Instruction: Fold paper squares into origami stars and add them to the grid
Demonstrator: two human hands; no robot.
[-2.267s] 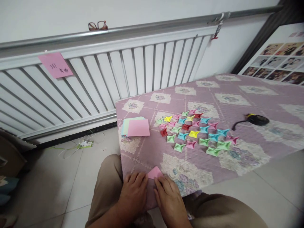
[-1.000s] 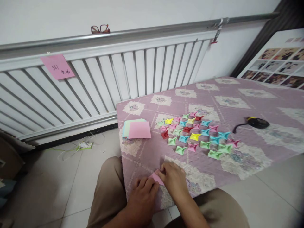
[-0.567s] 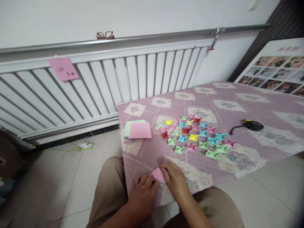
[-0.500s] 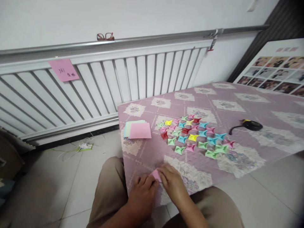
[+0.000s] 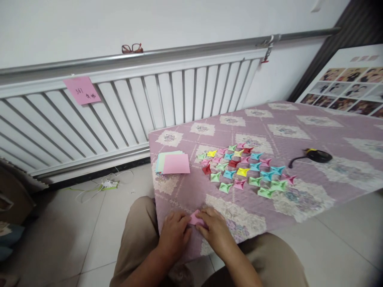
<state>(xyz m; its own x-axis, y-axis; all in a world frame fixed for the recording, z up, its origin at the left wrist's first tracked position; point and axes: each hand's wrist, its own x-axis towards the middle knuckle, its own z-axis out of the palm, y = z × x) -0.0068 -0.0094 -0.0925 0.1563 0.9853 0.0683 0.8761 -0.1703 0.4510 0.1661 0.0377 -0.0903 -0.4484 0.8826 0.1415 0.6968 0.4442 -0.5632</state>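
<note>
Fingers of the right hand (image 5: 216, 227) grip folded pink paper (image 5: 196, 219) — left hand (image 5: 175, 231), shifted leftward, touches its left corner, grip unclear — apparently mid-fold.

Paper piece (image 5: 195, 219), on table (image 5: 179, 193), between left hand (image 5: 174, 232) and right hand (image 5: 216, 230); paper stack (image 5: 176, 164), beyond left hand; folded shapes (image 5: 242, 172), beyond right hand; radiator (image 5: 176, 93), behind table.

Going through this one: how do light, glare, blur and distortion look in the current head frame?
Head view: diffuse light, with a pale sheen along the metal pipe; lower-left floor in shadow; radiator slats fan outward, probably wide-angle distortion; left hand and right hand readable, but creases in the pink paper too soft to make out.
</note>
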